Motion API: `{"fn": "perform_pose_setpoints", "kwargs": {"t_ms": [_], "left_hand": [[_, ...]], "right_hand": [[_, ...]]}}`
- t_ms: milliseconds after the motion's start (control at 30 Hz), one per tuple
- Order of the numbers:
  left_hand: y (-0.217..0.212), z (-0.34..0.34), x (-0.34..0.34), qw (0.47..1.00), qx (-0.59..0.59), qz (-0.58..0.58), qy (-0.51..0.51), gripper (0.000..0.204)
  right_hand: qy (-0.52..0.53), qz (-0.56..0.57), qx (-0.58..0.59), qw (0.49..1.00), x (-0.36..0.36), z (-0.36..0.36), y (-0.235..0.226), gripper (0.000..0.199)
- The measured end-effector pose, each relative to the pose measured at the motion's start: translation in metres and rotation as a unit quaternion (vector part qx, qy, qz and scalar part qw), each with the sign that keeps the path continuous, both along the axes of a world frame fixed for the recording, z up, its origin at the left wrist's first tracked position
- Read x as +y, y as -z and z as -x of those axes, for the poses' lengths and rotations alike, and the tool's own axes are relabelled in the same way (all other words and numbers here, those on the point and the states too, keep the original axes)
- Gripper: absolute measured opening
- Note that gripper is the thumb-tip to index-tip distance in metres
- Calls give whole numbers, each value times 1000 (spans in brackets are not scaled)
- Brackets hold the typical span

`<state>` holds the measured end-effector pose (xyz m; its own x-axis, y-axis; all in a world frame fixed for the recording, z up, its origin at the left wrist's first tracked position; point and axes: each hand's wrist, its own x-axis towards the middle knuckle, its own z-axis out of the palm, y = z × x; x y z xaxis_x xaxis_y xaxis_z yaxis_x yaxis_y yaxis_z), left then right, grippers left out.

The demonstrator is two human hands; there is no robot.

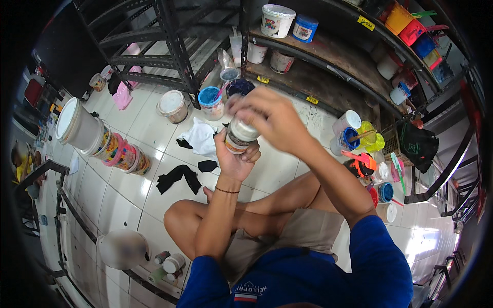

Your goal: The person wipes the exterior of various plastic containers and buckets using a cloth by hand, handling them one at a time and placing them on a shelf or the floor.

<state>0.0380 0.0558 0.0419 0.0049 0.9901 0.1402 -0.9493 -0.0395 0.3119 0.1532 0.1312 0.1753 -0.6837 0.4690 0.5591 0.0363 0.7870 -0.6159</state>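
My left hand [233, 160] is wrapped round a small jar [237, 145] with a printed label and a whitish lid [243, 128], held up in front of my crossed legs. At the top of the jar is my right hand [267, 115], bent over the lid. Motion smears its fingers, so their grip is unclear. Beyond the jar stand a tub of blue paint [211, 102] with a pink stick in it and a dark-topped container [240, 87]. A white cloth [199, 135] lies on the floor left of my hands, with black cloth pieces [178, 178] nearer to me.
A leaning stack of buckets [105, 136] stands at left, beside a lidded tub [173, 106]. Metal shelves [328, 72] with paint pots rise ahead. At right are several open paint tubs [349, 138] with sticks and spatulas. Small bottles and a jar [173, 263] sit near my left knee.
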Motion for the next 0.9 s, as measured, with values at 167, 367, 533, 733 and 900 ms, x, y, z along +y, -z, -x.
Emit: {"fn": "perform_pose_setpoints", "kwargs": {"t_ms": [167,367,533,733,900], "left_hand": [[-20,15,-10,994,-95,43,-29,60],[-42,0,-4,998,-62,-14,-16,58],[-28,13,-10,969,156,17,-193,50],[-3,9,-1,891,322,28,-318,41],[-18,10,-16,879,349,-4,-326,53]], "right_hand": [[-32,29,-5,999,-4,-7,35,13],[7,387,225,894,-7,14,58,22],[135,247,192,940,-12,35,60,20],[211,36,130,968,-44,15,95,24],[166,93,127,973,-33,31,61,28]]}}
